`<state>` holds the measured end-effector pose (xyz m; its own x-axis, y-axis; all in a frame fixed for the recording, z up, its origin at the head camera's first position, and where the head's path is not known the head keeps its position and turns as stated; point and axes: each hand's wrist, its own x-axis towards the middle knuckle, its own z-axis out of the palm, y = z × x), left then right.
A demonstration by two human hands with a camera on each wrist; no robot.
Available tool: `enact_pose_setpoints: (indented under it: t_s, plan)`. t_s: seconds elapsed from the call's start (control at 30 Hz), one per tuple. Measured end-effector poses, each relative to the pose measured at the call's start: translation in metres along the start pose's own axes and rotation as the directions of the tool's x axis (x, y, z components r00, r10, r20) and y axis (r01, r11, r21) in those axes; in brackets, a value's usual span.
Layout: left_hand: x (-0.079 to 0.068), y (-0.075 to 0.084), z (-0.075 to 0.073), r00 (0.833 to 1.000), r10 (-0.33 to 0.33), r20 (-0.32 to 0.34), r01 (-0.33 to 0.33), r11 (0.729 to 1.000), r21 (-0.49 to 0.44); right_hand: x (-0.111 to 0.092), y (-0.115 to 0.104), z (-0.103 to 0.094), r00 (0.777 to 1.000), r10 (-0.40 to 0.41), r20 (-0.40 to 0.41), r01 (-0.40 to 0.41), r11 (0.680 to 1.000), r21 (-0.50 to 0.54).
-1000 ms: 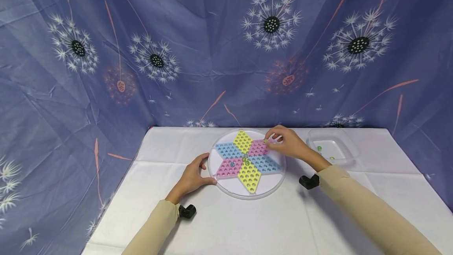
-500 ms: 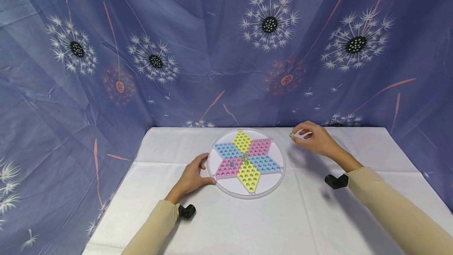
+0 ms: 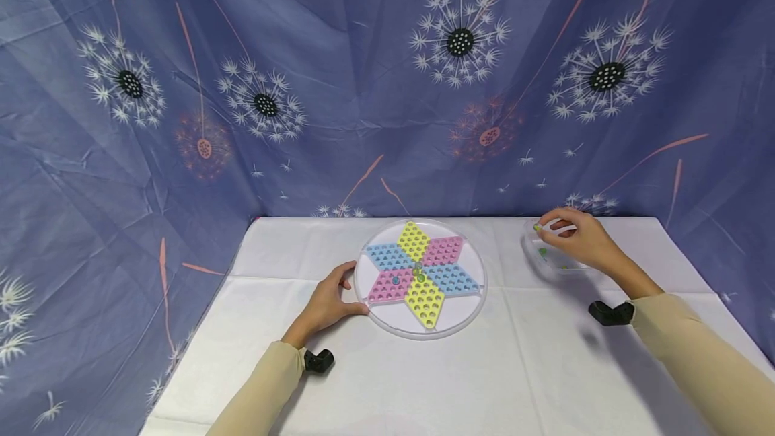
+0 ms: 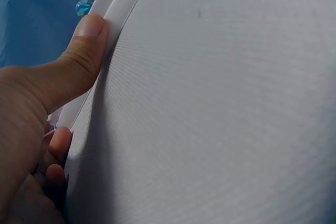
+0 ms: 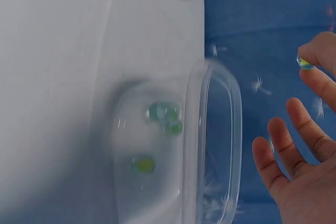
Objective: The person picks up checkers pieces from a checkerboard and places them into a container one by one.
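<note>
A round white Chinese checkers board [image 3: 387, 318] with a yellow, pink and blue star lies on the table. Several glass marbles [image 3: 418, 271] sit near its centre, and one bluish marble [image 3: 396, 280] is in the left pink point. My left hand [image 3: 327, 301] holds the board's left rim, thumb [image 4: 86, 35] against the edge and fingers partly hidden beside it. Between thumb and forefinger, my right hand [image 3: 578, 237] pinches a yellow-green marble [image 5: 304, 62]. That hand is above a clear plastic container [image 5: 236, 129], with its other fingers spread.
Inside the container are several green and yellow marbles [image 5: 143, 164]. A white cloth [image 3: 454, 382] covers the table, and a blue dandelion-print curtain [image 3: 363, 86] hangs behind and to the left.
My right hand has moved right, from the board's upper right pink point to the container, with the marble still pinched. The left hand has stayed on the rim.
</note>
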<state>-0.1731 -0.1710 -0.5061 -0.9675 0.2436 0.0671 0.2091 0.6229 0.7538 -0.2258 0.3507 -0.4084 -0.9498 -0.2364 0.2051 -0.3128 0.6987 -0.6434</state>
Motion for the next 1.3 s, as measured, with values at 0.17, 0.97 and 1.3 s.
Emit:
enact_pose_setpoints:
  t_s: [0.17, 0.97, 1.3]
  plan:
    - [0.000, 0.001, 0.000, 1.000, 0.007, -0.009, -0.007, 1.000, -0.006, -0.006, 0.010, -0.008, 0.998, 0.056, -0.009, -0.056, 0.998, -0.007]
    - [0.000, 0.002, 0.000, 1.000, -0.012, -0.003, 0.012, 1.000, 0.010, -0.004, 0.032, -0.009, 0.992, 0.122, 0.017, -0.122, 0.993, -0.004]
    - [-0.001, 0.001, 0.000, 1.000, -0.012, -0.004, 0.012, 1.000, -0.008, 0.002, 0.040, -0.006, 0.985, 0.162, 0.053, -0.163, 0.987, 0.012]
